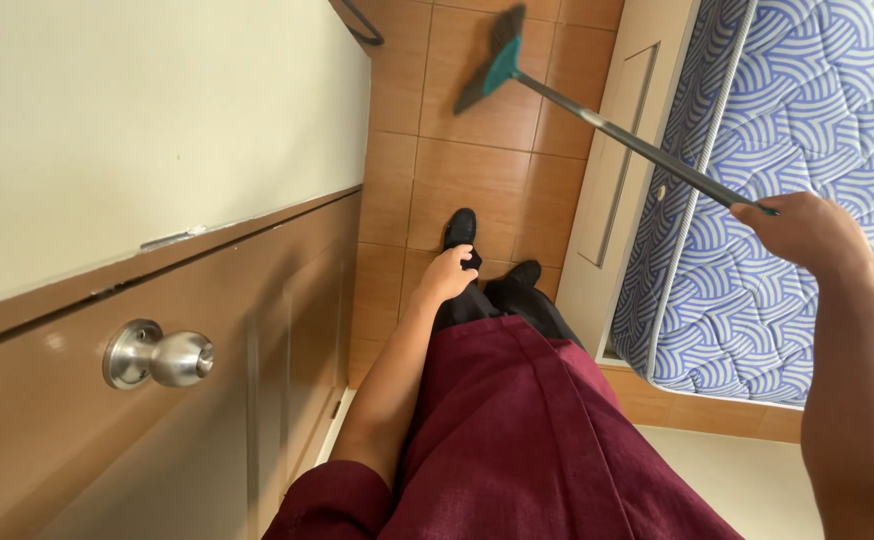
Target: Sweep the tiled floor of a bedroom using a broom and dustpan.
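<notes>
My right grip [802, 225] clenches the top of a light, stiff broom [597, 120] handle, bristles on the tiled floor [477, 180]; my left grip [447, 275] hangs loose, empty.

Brown tiled floor [477, 165]; broom head [492, 60] seemingly touching it; black shoes [460, 228] standing.

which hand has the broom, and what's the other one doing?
The right hand, at the right of the view, closed around the end of the broom handle. The left hand hangs empty beside the maroon garment, holding nothing.
</notes>
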